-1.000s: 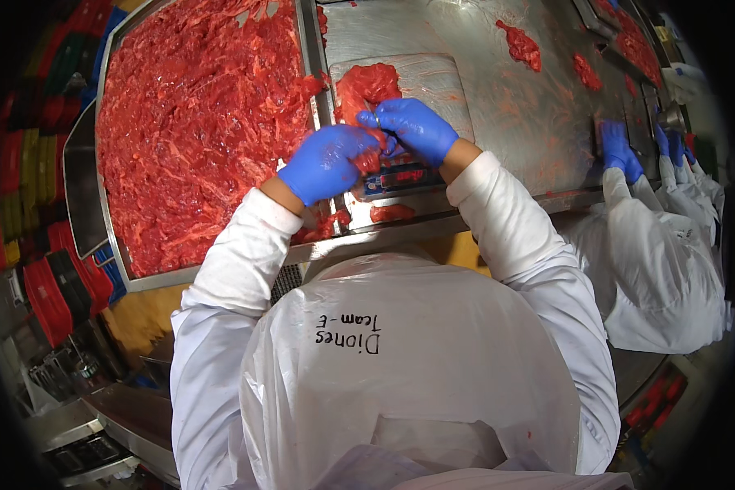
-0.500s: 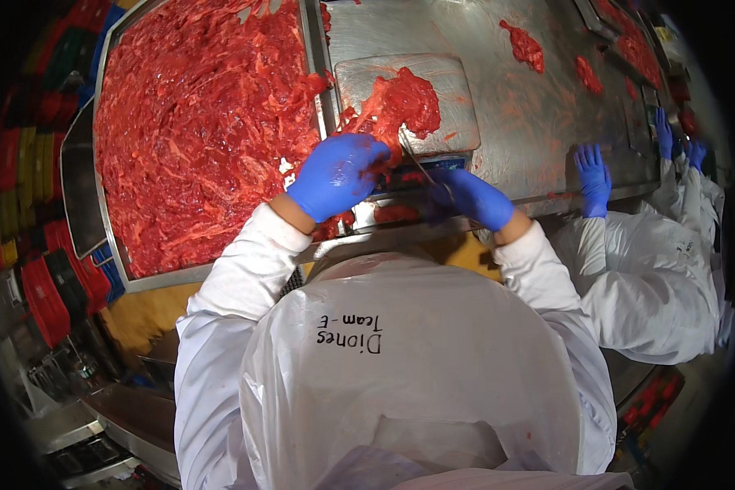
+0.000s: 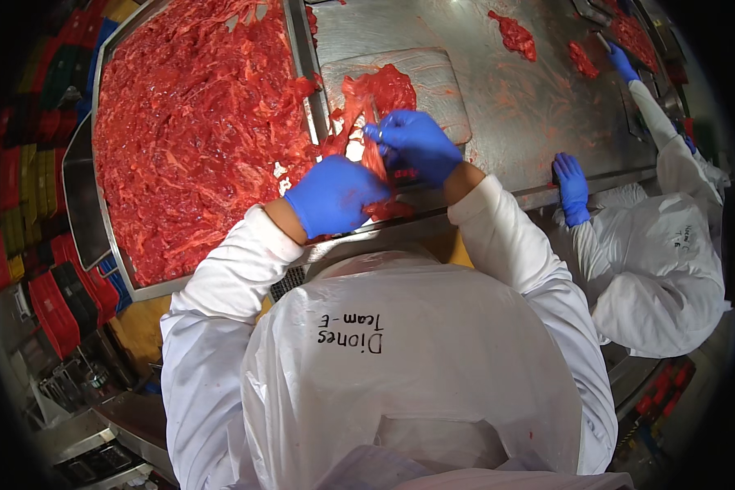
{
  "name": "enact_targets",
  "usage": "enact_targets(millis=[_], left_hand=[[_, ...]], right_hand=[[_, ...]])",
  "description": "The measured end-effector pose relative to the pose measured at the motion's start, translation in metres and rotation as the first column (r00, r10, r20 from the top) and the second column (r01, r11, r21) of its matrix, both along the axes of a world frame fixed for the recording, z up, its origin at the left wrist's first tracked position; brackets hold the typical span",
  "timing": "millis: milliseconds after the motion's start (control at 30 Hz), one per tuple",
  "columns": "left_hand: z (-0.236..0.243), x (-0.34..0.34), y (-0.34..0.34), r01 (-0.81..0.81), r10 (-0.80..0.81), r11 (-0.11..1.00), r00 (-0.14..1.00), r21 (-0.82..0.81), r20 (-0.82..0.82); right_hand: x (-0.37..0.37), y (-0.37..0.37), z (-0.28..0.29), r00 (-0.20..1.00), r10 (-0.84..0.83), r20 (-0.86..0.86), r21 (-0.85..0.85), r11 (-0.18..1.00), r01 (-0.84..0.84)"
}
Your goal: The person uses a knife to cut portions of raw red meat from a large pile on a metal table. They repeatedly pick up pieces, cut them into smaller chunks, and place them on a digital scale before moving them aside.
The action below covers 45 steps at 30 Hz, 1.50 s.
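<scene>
A ragged piece of raw red meat (image 3: 390, 86) lies partly on a raised square metal plate (image 3: 441, 86), its stringy lower part hanging toward me over the edge. My left hand (image 3: 339, 198), in a blue glove, is closed on the lower end of this meat. My right hand (image 3: 420, 147), gloved the same, is closed just above it and to the right, over the plate's near edge. A knife (image 3: 373, 113) is in its grip, the thin blade against the meat and mostly hard to see.
A large metal tray (image 3: 300, 61) heaped with raw meat (image 3: 204, 139) stands at left. Loose meat pieces (image 3: 514, 37) lie on the steel table (image 3: 523, 114). At right, a co-worker's gloved hand (image 3: 572, 188) rests at the table edge; another gloved hand (image 3: 622, 61) reaches farther back.
My right hand has moved up and left with the knife, onto the meat. The meat is drawn slightly left and stretched toward me. At right, a co-worker's arm now reaches forward.
</scene>
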State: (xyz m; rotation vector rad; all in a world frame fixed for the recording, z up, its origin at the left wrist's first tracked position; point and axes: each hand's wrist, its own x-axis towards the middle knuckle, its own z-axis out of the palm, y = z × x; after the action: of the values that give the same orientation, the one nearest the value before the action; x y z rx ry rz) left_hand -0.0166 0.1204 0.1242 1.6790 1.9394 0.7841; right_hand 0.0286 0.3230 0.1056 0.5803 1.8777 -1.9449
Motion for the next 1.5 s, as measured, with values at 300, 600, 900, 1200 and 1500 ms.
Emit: enact_targets(millis=[300, 600, 900, 1200, 1500], left_hand=[[-0.013, -0.052, -0.021, -0.687, 0.683, 0.726, 0.725, -0.030, -0.088], [-0.051, -0.038, -0.022, -0.538, 0.495, 0.822, 0.837, -0.185, -0.235], [-0.074, -0.026, -0.092, -0.407, 0.387, 0.709, 0.907, -0.576, -0.165], [-0.076, -0.074, -0.268, -0.810, 0.688, 0.169, 0.505, -0.562, -0.521], [-0.108, -0.036, -0.085, -0.709, 0.725, 0.590, 0.676, -0.387, -0.134]], right_hand=[[0.064, 0.038, 0.003, 0.987, -0.072, 0.144, -0.349, 0.929, 0.119], [-0.005, -0.003, 0.000, 0.998, -0.007, 0.069, -0.397, 0.917, 0.034], [-0.019, 0.003, -0.016, 0.980, -0.198, -0.014, -0.317, 0.931, 0.184], [0.087, 0.054, 0.015, 0.966, -0.214, -0.147, -0.585, 0.806, 0.090], [0.083, 0.060, 0.013, 0.945, -0.173, -0.277, -0.320, 0.944, 0.079]])
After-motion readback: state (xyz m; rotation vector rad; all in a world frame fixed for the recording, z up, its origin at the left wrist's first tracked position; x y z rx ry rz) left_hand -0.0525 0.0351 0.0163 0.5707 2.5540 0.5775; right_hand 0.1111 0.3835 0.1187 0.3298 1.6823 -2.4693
